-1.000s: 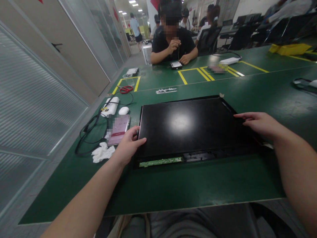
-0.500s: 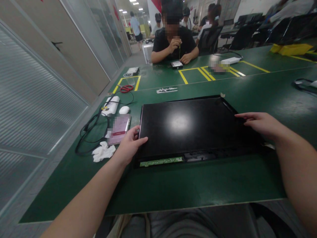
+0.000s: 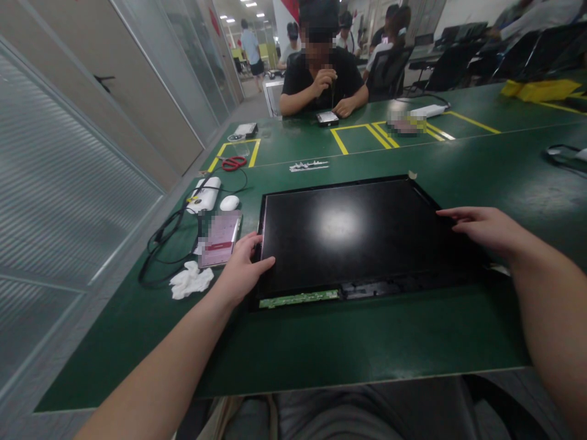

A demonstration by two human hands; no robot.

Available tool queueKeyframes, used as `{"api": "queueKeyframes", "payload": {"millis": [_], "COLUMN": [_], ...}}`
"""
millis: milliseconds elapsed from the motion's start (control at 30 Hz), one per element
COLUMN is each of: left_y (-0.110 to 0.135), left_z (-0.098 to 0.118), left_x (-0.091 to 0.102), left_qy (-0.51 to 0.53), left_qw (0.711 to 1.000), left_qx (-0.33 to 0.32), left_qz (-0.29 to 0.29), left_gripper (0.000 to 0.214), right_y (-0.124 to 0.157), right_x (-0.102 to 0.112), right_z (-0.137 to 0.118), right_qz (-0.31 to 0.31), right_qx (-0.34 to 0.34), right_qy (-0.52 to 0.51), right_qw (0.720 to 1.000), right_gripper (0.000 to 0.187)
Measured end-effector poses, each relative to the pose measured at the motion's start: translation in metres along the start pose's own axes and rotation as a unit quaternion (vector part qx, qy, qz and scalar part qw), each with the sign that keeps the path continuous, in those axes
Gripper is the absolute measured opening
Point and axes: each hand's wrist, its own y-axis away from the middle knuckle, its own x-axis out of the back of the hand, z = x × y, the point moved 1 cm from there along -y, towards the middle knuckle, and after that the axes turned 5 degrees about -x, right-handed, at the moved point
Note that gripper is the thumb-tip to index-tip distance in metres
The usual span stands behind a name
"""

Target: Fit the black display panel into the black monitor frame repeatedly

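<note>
A black LCD panel (image 3: 312, 244) lies in a black frame (image 3: 376, 291) on the green table. A narrow green circuit board (image 3: 298, 299) runs along its near left edge. My left hand (image 3: 247, 266) holds the panel's left edge, thumb on top of the dark surface and fingers curled at the side. Across from it, my right hand (image 3: 481, 226) is closed at the right edge, index finger stretched along the rim. The undersides of its other fingers are hidden.
Left of the panel lie a phone (image 3: 220, 238), crumpled white gloves or tissue (image 3: 191, 280), a white mouse-like object (image 3: 230, 203) and a black cable (image 3: 158, 235). Red-handled scissors (image 3: 233, 163) and small white strips (image 3: 309, 165) lie beyond. A person (image 3: 342, 76) sits opposite, working on a small device (image 3: 327, 118).
The panel has slid slightly right inside the frame, so more of the frame's left border shows. My left hand has followed a little; my right hand stays almost where it was.
</note>
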Motion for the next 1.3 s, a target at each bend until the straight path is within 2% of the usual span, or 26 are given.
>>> {"api": "queueKeyframes", "payload": {"millis": [267,800,1300], "left_y": [-0.004,-0.005,-0.004], "left_z": [-0.007,-0.005,-0.003], "left_x": [0.001,0.001,-0.001], "left_qy": [-0.067,-0.078,-0.154], "left_qw": [0.998,0.997,0.988], "left_qx": [-0.012,-0.002,-0.024], "left_qz": [-0.012,-0.015,-0.006], "left_gripper": [0.048,0.05,0.05], "right_y": [0.004,0.002,0.008], "right_x": [-0.001,-0.001,-0.002], "right_z": [-0.005,-0.002,-0.006], "right_qz": [0.012,-0.003,-0.003], "right_qx": [-0.011,-0.014,-0.026], "right_qy": [0.0,-0.01,0.0], "right_qw": [1.0,1.0,1.0], "right_gripper": [0.05,0.051,0.051]}}
